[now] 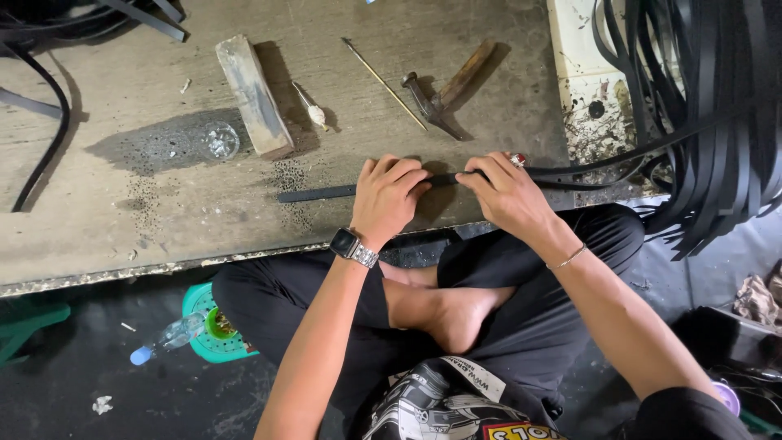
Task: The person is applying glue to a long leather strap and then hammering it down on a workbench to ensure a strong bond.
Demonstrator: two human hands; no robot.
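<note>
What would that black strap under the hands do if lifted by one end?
The black strap would probably droop rather than stay straight: it is long, thin and flat, and the similar straps at right hang in loose curves. It looks light. Its smooth surface might slide easily across the board.

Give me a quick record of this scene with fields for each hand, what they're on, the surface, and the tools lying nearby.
left hand: pressing down on black strap
right hand: gripping the same strap, ring on a finger
surface: worn wooden board, strap lying flat across it
tools nearby: hammer, thin rod, wooden block
right side: pile of black straps
</note>
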